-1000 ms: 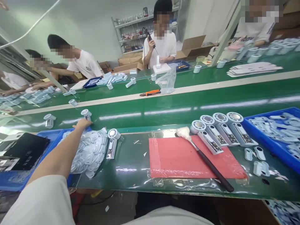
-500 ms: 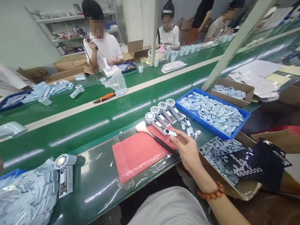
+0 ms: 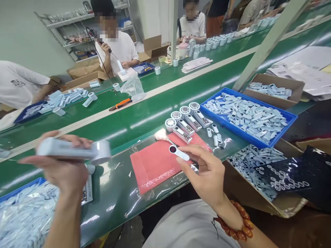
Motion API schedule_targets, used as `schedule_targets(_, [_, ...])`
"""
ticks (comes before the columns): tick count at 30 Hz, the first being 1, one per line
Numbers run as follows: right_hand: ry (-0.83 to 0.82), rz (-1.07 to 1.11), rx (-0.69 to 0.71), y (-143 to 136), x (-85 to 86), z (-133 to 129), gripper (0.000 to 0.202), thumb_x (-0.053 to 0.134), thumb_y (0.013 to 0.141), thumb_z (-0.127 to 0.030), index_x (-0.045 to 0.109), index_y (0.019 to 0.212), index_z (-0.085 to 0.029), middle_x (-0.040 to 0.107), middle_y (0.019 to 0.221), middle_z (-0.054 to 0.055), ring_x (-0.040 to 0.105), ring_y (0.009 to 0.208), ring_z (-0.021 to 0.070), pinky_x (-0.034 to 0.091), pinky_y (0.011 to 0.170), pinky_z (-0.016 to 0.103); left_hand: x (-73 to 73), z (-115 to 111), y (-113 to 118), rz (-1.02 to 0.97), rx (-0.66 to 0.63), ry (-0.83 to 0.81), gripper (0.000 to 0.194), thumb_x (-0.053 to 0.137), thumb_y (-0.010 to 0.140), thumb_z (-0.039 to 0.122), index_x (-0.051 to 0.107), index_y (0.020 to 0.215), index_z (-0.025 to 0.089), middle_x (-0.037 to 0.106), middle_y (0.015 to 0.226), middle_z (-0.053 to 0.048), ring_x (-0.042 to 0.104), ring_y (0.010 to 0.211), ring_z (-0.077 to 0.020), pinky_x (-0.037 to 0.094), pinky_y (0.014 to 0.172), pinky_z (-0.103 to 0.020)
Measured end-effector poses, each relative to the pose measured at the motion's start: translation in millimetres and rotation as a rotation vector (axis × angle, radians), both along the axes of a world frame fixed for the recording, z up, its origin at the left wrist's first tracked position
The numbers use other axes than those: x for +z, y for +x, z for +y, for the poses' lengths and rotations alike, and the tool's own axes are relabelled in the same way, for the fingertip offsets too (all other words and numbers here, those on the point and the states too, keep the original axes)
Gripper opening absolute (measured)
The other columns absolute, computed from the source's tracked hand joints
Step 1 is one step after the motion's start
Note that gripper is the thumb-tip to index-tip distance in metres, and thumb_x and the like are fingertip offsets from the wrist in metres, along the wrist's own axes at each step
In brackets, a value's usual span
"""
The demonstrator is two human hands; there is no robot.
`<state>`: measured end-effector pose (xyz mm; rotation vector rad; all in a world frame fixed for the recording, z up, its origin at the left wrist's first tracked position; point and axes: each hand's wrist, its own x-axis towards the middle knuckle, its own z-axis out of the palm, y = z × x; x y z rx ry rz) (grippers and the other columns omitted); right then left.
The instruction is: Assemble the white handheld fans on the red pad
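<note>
My left hand (image 3: 64, 175), a little blurred, is wrapped around a light blue handheld fan body (image 3: 69, 148) and holds it above the bench at the left. Between the thumb and fingers of my right hand (image 3: 208, 168) is a small pale blue cover piece (image 3: 179, 153) with a dark round spot at one end. It hangs over a red sheet (image 3: 152, 167). Beyond that sheet several fan bodies (image 3: 182, 134) stand in a row with open handles showing circuit boards. Loose cover pieces (image 3: 217, 138) lie to their right. Under my right hand, a tool with a white wrapped head (image 3: 160, 134) is partly hidden.
A blue tray (image 3: 270, 146) full of cover pieces is at the right, above a cardboard box (image 3: 284, 208) of similar parts. Bagged parts (image 3: 28, 213) and another fan body (image 3: 89, 193) sit at the left. Orange-handled pliers (image 3: 121, 104) lie across the green belt, where co-workers sit.
My left hand has come into view at the left with a fan body in it. My right hand has drawn the cover piece slightly left and down, away from the row.
</note>
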<state>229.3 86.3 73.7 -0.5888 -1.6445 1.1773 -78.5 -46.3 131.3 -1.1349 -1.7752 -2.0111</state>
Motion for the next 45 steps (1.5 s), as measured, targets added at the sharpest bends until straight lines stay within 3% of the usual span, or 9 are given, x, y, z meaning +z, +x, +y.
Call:
schedule_targets(4, [-0.064, 0.009, -0.004, 0, 0.5, -1, 0.026, 0.074, 0.09, -0.017, 0.074, 0.112, -0.03, 0.075, 0.104, 0.0, 0.071, 0.093, 0.0172, 0.062, 0.083, 0.03, -49.5, 13, 59, 0.393, -0.236, -0.412, 0.057, 0.044, 0.103, 0.06, 0.044, 0.147, 0.023, 0.065, 0.104, -0.009, 0.064, 0.085, -0.0211, 0.055, 0.077, -0.038])
schedule_targets(8, [-0.174, 0.011, 0.02, 2, 1.2, -5, 0.024, 0.074, 0.09, -0.019, 0.074, 0.111, -0.032, 0.075, 0.104, -0.001, 0.071, 0.092, 0.0152, 0.062, 0.076, 0.025, -82.6, 29, 111, 0.881, -0.204, -0.658, 0.04, 0.061, 0.1, 0.026, 0.055, 0.14, 0.026, 0.065, 0.109, -0.009, 0.061, 0.094, -0.0226, 0.049, 0.084, -0.038])
schedule_targets(16, [-0.355, -0.029, 0.103, 3, -4.6, -10, 0.017, 0.073, 0.092, -0.028, 0.073, 0.109, -0.028, 0.074, 0.101, 0.002, 0.071, 0.091, 0.0165, 0.062, 0.077, 0.026, -124.5, 45, 156, 0.927, -0.194, -0.844, 0.033, 0.059, 0.089, 0.003, 0.068, 0.117, 0.019, 0.07, 0.105, -0.01, 0.063, 0.095, -0.026, 0.05, 0.087, -0.041])
schedule_targets(21, [-0.386, -0.14, 0.132, -2, -18.9, -5, 0.02, 0.072, 0.093, -0.037, 0.07, 0.109, -0.025, 0.074, 0.104, 0.005, 0.072, 0.088, 0.0184, 0.061, 0.071, 0.027, -118.9, 35, 146, 0.875, -0.216, -0.884, 0.026, 0.063, 0.097, 0.02, 0.065, 0.123, 0.02, 0.074, 0.112, -0.007, 0.066, 0.106, -0.0258, 0.037, 0.115, -0.052])
schedule_targets(25, [-0.193, -0.312, 0.141, -3, -33.3, 1, 0.014, 0.069, 0.093, -0.029, 0.073, 0.106, -0.026, 0.074, 0.108, 0.004, 0.07, 0.09, 0.0185, 0.06, 0.078, 0.031, -109.6, 20, 115, 0.684, -0.224, -0.866, 0.045, 0.074, 0.091, 0.035, 0.059, 0.133, 0.027, 0.071, 0.126, -0.007, 0.061, 0.121, -0.0316, 0.025, 0.12, -0.066])
schedule_targets(29, [0.014, -0.465, 0.158, -14, -46.9, 6, 0.015, 0.073, 0.085, -0.017, 0.076, 0.099, -0.024, 0.075, 0.093, 0.001, 0.067, 0.077, 0.0176, 0.057, 0.075, 0.033, -114.7, 9, 96, 0.406, -0.415, -0.807, 0.039, 0.07, 0.093, 0.024, 0.061, 0.13, 0.028, 0.066, 0.132, -0.007, 0.06, 0.121, -0.0255, 0.048, 0.108, -0.051])
schedule_targets(32, [0.092, -0.497, 0.241, -26, -53.9, 8, 0.012, 0.074, 0.087, -0.019, 0.077, 0.098, -0.023, 0.076, 0.091, 0.002, 0.068, 0.082, 0.0194, 0.057, 0.079, 0.034, -121.5, 5, 93, 0.275, -0.545, -0.747, 0.043, 0.063, 0.093, 0.014, 0.06, 0.133, 0.028, 0.065, 0.133, -0.007, 0.059, 0.124, -0.0226, 0.05, 0.108, -0.045])
schedule_targets(36, [0.153, -0.517, 0.318, -39, -56.7, 8, 0.011, 0.072, 0.09, -0.021, 0.079, 0.098, -0.023, 0.074, 0.096, 0.004, 0.069, 0.089, 0.021, 0.057, 0.084, 0.036, -128.7, 3, 93, 0.137, -0.524, -0.683, 0.028, 0.065, 0.094, 0.019, 0.066, 0.121, 0.025, 0.066, 0.131, -0.009, 0.062, 0.122, -0.0226, 0.051, 0.106, -0.043])
schedule_targets(45, [0.326, -0.654, 0.437, -45, -51.1, 18, 0.016, 0.066, 0.094, -0.028, 0.081, 0.093, -0.021, 0.066, 0.081, 0.005, 0.062, 0.066, 0.0182, 0.054, 0.067, 0.036, -138.5, 5, 93, 0.155, -0.529, -0.634, 0.019, 0.065, 0.097, 0.028, 0.07, 0.114, 0.021, 0.068, 0.118, -0.01, 0.065, 0.113, -0.0207, 0.053, 0.104, -0.042])
